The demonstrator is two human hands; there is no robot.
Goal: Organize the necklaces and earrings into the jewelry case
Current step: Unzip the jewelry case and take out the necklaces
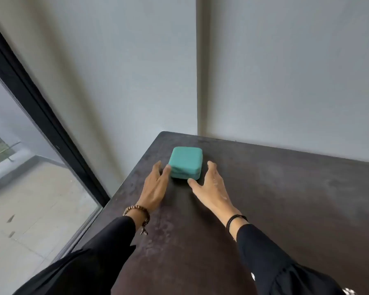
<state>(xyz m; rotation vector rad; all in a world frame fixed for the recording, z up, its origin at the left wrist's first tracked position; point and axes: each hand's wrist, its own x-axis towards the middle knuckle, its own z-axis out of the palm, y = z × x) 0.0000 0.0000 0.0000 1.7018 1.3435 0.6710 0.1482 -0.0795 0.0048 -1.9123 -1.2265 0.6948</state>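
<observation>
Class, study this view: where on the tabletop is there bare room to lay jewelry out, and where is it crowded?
Bare room: the wide stretch of table right of the right hand, out to the wall, and the near strip between both sleeves. Crowded: the far left corner, where both hands flank the closed teal case, left hand touching it.

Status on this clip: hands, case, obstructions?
Both hands open: left hand touching jewelry case, right hand at its near corner. Case shut on dark table. No necklaces or earrings in view. Nothing in the way.

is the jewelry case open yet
No, the teal jewelry case sits closed on the table, lid down, with both hands beside it.
</observation>
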